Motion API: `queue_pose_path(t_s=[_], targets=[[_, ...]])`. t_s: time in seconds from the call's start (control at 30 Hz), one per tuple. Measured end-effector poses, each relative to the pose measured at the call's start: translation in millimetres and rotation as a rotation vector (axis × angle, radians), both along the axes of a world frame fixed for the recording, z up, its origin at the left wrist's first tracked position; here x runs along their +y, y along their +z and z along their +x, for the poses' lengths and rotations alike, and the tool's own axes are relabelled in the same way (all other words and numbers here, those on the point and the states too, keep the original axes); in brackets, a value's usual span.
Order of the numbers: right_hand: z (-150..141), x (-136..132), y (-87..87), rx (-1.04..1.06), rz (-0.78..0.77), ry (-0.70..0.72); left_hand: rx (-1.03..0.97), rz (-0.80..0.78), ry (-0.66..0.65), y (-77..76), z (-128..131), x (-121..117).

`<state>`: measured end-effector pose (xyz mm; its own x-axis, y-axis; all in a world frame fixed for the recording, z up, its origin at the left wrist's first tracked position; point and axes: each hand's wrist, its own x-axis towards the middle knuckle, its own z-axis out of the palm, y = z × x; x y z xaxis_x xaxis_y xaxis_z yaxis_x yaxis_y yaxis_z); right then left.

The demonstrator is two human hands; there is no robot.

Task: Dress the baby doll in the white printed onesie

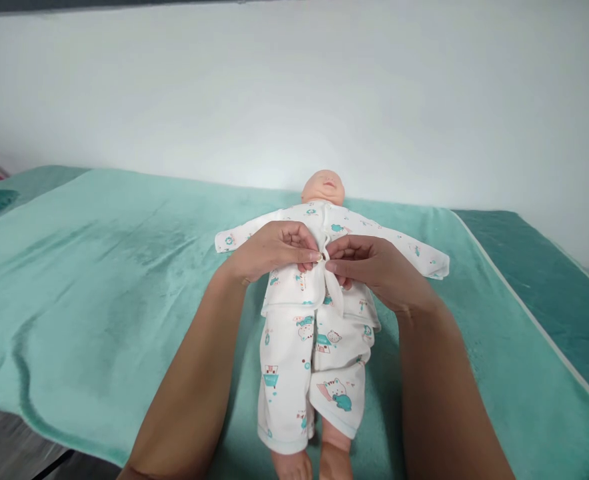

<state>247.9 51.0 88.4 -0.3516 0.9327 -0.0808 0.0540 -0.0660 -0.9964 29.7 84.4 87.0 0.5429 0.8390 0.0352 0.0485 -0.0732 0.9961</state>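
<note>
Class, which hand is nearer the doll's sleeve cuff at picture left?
Left. The left hand is beside that cuff; the right hand is farther, across the shirt.

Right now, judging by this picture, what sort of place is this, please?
Probably an indoor room, perhaps one for practising baby care, though I cannot be sure. A doll in printed baby clothes lies on a green blanket, near a plain pale wall.

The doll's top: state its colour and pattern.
The top is white with small scattered prints, some teal; best seen in the head view.
</note>
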Motion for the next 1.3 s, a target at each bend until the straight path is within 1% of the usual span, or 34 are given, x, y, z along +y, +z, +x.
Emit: queue_pose_path(t_s=[0.13,0.23,0.43,0.67,0.8,0.93,1.07,1.17,1.3], targets=[[-3,-2,2.4,-0.029,0.014,0.022,0.005,-0.009,-0.010,1.0,0,-2],[-5,-3,5.1,-0.056,0.008,0.012,0.011,-0.018,-0.017,1.9,0,-3],[-7,-3,6.0,-0.037,-0.008,0.017,0.003,-0.050,-0.058,2.9,0,-4],[-9,-6,8.5,-0.081,-0.003,0.058,-0.002,-0.060,-0.057,1.0,2,-4],[-12,-5,5.0,-0.103,0.006,0.093,0.056,-0.043,-0.052,1.4,4,-5],[-12,-3,0.2,-0.125,0.013,0.077,0.088,-0.025,-0.061,3.1,5,-8],[-12,-3,-0.8,-0.130,0.014,0.073,0.105,-0.018,-0.067,4.2,5,-8],[-12,-3,-0.4,-0.108,0.026,0.099,0.079,-0.026,-0.069,2.1,3,-6],[-11,-3,-0.4,-0.083,0.064,0.122,-0.011,-0.024,-0.104,-3.4,-1,-2]])
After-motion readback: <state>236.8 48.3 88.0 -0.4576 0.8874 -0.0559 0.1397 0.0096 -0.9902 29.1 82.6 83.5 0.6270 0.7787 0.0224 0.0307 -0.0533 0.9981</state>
